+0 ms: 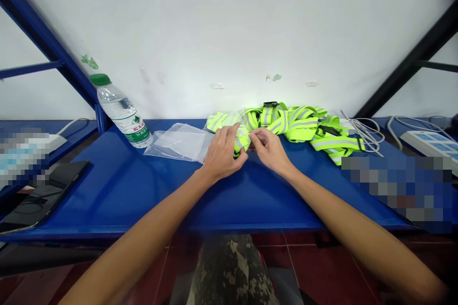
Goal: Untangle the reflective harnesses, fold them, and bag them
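Observation:
My left hand (223, 151) is closed around a bundled fluorescent yellow reflective strap (242, 139) with grey stripes, low over the table. Close against the bundle's right side, my right hand (268, 149) has its thumb and index finger pinched together; what lies between those fingertips is too small to make out. Behind and right of my hands lies a heap of loose reflective straps (304, 124) with black buckles. Clear plastic bags (182, 142) lie flat just left of my left hand. Part of the bundle is hidden behind my left fingers.
A water bottle (123, 112) with a green cap stands at the back left of the blue table (143, 200). A coiled white cable (368, 133) lies right of the straps. A black phone-like device (43, 198) sits at the left edge, with a power strip (429, 143) at far right.

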Available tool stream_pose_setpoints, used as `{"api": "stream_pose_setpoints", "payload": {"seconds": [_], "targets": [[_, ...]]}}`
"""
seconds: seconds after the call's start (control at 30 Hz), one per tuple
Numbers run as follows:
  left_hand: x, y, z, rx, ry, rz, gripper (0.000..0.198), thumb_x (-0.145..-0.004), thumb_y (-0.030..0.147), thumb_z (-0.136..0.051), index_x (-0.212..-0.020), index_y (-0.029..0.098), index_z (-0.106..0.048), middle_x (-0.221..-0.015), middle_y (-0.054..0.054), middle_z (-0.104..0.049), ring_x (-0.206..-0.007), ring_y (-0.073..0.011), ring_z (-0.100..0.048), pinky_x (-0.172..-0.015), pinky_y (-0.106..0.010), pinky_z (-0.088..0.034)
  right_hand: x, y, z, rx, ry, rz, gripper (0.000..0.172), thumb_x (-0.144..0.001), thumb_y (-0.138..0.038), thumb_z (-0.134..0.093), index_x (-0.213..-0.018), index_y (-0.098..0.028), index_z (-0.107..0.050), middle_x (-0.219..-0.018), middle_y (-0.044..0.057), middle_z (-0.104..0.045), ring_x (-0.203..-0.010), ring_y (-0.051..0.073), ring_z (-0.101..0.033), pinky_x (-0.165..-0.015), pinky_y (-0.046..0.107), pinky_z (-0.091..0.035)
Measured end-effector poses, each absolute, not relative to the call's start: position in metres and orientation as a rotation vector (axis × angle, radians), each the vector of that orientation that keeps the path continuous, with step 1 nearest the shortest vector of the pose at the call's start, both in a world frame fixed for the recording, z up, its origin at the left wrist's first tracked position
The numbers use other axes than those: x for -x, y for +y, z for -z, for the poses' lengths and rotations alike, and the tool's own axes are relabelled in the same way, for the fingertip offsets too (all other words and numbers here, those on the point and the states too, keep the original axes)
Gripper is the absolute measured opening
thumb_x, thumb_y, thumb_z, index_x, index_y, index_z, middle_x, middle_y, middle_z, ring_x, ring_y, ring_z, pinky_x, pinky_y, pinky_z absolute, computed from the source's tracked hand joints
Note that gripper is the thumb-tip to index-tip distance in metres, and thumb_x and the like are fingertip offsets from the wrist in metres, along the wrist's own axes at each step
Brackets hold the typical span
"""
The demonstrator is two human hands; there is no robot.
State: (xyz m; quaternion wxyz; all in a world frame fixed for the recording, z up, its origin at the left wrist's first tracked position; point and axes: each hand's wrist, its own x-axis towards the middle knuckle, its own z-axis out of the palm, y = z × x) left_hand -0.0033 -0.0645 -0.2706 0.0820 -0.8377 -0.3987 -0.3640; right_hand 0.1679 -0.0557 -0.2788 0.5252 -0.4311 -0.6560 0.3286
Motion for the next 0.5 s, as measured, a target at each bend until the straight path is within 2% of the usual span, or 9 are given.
{"api": "stream_pose_setpoints", "payload": {"seconds": [0.13, 0.27, 0.37, 0.5], "targets": [[0.003, -0.064, 0.275, 2.581, -1.124, 0.91, 0.08, -0.087, 0.042, -0.055, -0.151, 0.007, -0.024, -0.131, -0.022, -0.047, -0.12, -0.0348, -0.046, -0.1, -0.05, -0.042, -0.165, -0.06, 0.275, 1.085, -1.539, -0.731, 0.03, -0.085, -0.053, -0.061, -0.084, -0.023, -0.059, -0.069, 0.001, -0.064, -0.055, 0.016, -0.057, -0.057, 0.031, -0.049], [0.01, -0.056, 0.275, 2.543, -1.105, 0.972, 0.078, -0.086, 0.028, -0.054, -0.153, 0.008, -0.019, -0.129, -0.021, -0.049, -0.119, -0.0328, -0.047, -0.101, -0.047, -0.042, -0.164, -0.062, 0.272, 0.998, -1.446, -0.971, 0.033, -0.08, -0.055, -0.067, -0.087, -0.024, -0.058, -0.078, 0.002, -0.069, -0.063, 0.019, -0.065, -0.062, 0.035, -0.055], [0.015, -0.052, 0.273, 2.495, -1.155, 0.99, 0.08, -0.081, 0.021, -0.058, -0.152, 0.009, -0.023, -0.125, -0.019, -0.052, -0.114, -0.0324, -0.049, -0.099, -0.047, -0.043, -0.165, -0.061, 0.274, 0.988, -1.491, -0.966, 0.031, -0.082, -0.054, -0.064, -0.087, -0.024, -0.058, -0.079, 0.002, -0.07, -0.068, 0.02, -0.068, -0.068, 0.036, -0.056], [0.014, -0.051, 0.273, 2.4, -1.266, 0.955, 0.069, -0.08, 0.02, -0.06, -0.144, 0.008, -0.038, -0.119, -0.018, -0.055, -0.11, -0.0319, -0.051, -0.095, -0.045, -0.045, -0.167, -0.061, 0.277, 1.077, -1.681, -0.726, 0.025, -0.091, -0.047, -0.054, -0.086, -0.023, -0.059, -0.081, 0.004, -0.071, -0.073, 0.021, -0.068, -0.069, 0.035, -0.053]]}}
